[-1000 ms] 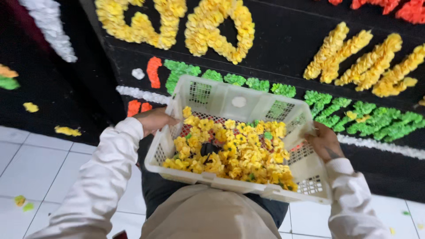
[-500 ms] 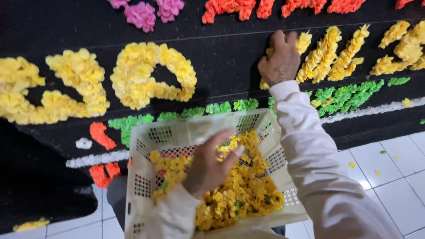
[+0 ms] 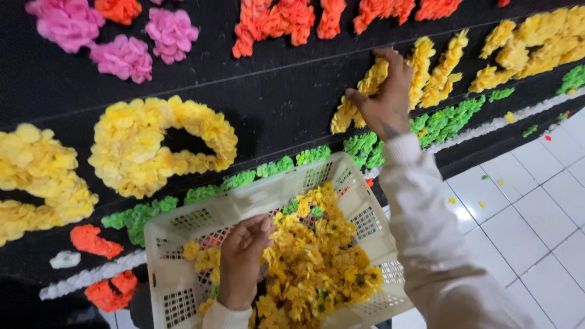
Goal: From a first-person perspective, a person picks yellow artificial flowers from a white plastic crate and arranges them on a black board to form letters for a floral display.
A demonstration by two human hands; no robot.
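Spanning the whole upper frame is a black board (image 3: pixel 292 103), tilted across the view and covered with flower shapes: a big yellow ring (image 3: pixel 161 146) left of centre, more yellow masses at the far left edge, pink blooms (image 3: pixel 125 55) top left, orange clusters (image 3: pixel 286 21) along the top, a green strip (image 3: pixel 268 170) running diagonally under the yellow shapes, and small orange and white patches lower left. White floor tiles (image 3: pixel 524 213) fill the lower right, with a few loose petals on them. Next down in size: a white plastic basket (image 3: pixel 183 225) with perforated walls, sitting low centre just in front of the board, about half full of loose yellow flowers (image 3: pixel 317 262) with a few green bits mixed in. Right arm in a light sleeve (image 3: pixel 432 244) reaches up over the basket's right corner. Right hand (image 3: pixel 384 100) is on the board, fingers bent and pressed onto a slanted yellow stripe (image 3: pixel 359 97); whether it pinches a flower, cannot tell. Left hand (image 3: pixel 244 259) is down inside the basket, fingers curled loosely into the yellow flowers, touching the pile; whether anything is actually gripped, cannot tell.
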